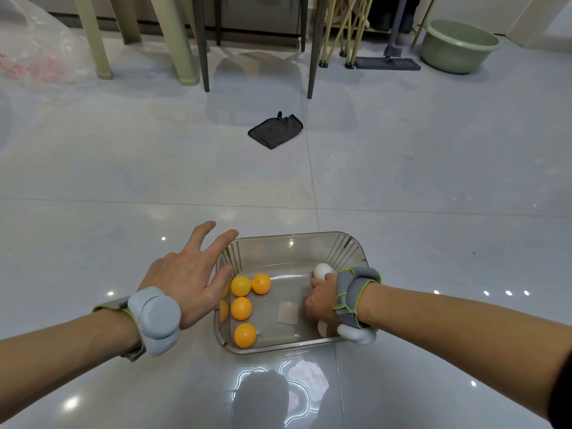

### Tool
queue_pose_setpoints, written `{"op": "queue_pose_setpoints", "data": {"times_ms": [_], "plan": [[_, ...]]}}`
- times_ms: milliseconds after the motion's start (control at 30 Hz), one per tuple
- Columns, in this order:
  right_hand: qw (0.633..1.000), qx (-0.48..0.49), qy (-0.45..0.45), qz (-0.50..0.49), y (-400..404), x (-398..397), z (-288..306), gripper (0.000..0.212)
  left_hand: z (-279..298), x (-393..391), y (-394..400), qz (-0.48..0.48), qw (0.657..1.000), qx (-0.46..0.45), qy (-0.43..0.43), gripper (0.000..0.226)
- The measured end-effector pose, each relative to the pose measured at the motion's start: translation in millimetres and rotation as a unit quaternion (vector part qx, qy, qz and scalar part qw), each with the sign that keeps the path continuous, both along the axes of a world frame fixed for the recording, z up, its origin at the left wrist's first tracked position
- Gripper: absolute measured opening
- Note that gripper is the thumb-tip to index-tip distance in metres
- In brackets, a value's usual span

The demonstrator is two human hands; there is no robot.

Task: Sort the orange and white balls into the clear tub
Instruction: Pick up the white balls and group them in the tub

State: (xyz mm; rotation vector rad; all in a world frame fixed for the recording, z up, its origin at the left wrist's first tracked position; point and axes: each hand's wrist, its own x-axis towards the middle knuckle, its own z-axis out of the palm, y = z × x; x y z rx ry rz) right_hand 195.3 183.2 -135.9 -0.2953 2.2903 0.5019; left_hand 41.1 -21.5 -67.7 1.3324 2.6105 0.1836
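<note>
A clear tub (pixel 288 239) sits on the pale floor in front of me. Several orange balls (pixel 241 308) lie along its left side. My left hand (pixel 188 274) hovers over the tub's left rim, fingers spread, holding nothing. My right hand (pixel 322 300) reaches into the right side of the tub, curled, with a white ball (pixel 322 270) at its fingertips. Another white ball (pixel 322 328) shows partly beneath that hand. Both wrists wear grey strapped devices.
A black mesh pouch (pixel 275 129) lies on the tiles further ahead. Table and chair legs (pixel 202 41) stand at the back, with a flat mop (pixel 388 61) and a green basin (pixel 458 46) at the far right. A crumpled plastic bag (pixel 34 48) sits far left.
</note>
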Motion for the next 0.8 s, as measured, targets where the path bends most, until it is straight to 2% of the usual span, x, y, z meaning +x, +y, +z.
{"op": "queue_pose_setpoints", "data": {"times_ms": [333,600,800], "plan": [[0.999,-0.017,-0.015,-0.041,-10,-1,13,0.029,2,0,-1,0.001,1.000,0.002,-0.004,0.054],[0.999,-0.009,-0.038,-0.016,-13,-2,25,0.029,3,1,-1,0.001,1.000,-0.001,-0.006,0.054],[1.000,-0.015,-0.023,-0.009,-15,0,33,0.027,2,2,-1,-0.001,1.000,0.002,-0.010,0.054]]}}
